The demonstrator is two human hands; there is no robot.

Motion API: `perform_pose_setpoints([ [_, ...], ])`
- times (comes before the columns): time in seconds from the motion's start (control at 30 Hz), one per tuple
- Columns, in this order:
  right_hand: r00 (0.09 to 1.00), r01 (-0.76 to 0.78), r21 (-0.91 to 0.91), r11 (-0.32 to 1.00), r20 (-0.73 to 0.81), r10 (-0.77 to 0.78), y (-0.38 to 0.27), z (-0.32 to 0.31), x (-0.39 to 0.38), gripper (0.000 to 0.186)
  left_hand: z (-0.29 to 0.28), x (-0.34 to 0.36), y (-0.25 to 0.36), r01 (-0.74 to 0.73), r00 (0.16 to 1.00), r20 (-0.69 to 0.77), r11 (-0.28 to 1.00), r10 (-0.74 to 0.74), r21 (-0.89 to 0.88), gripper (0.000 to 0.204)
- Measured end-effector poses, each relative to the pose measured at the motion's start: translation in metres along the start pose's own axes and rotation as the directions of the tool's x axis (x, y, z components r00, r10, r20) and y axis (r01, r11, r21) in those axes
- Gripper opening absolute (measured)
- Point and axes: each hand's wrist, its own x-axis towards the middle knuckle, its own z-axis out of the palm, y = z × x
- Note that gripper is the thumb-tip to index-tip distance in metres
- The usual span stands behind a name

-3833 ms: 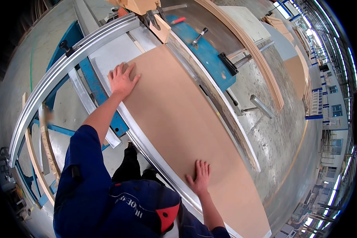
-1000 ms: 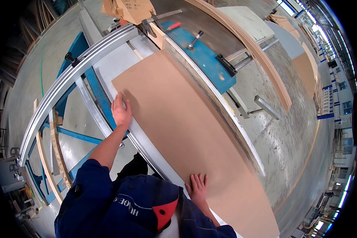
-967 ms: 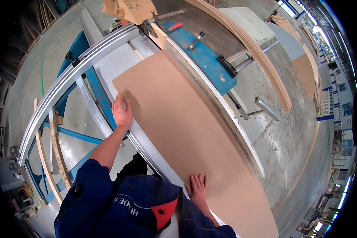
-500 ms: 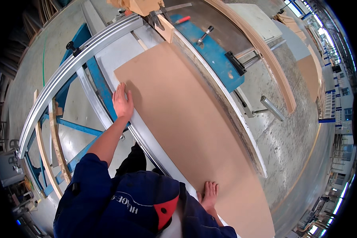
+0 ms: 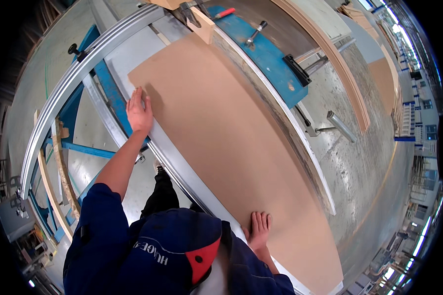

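- Resting left hand (image 5: 140, 110) palm-down on left edge of brown board (image 5: 216, 132), near its far corner; holding thumb apart from fingers.
- Resting right hand (image 5: 259, 229) further down same edge; laying fingers over top face, thumb apart, unclenched.
- Seeing board lying flat on grey metal table (image 5: 133, 54), alongside rough wooden strip (image 5: 282, 115).

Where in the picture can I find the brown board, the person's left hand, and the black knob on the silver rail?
Brown board (image 5: 234, 147): head view, middle of its broad upper face.
Left hand (image 5: 140, 117): head view, back of the hand.
Black knob (image 5: 73, 49): head view, its rounded head.
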Motion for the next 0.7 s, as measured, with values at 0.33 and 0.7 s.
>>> perform_pose_setpoints([
  [0.33,0.997,0.006,-0.035,0.999,0.073,-0.004,-0.002,-0.009,0.055,0.071,0.018,0.028,-0.023,0.031,0.999,0.014,0.999,-0.031,0.027,0.048],
  [0.7,0.993,0.073,-0.03,0.997,0.099,-0.07,0.004,-0.007,0.103,0.072,0.029,0.056,-0.033,0.09,0.996,0.027,0.996,-0.09,0.021,0.045],
])
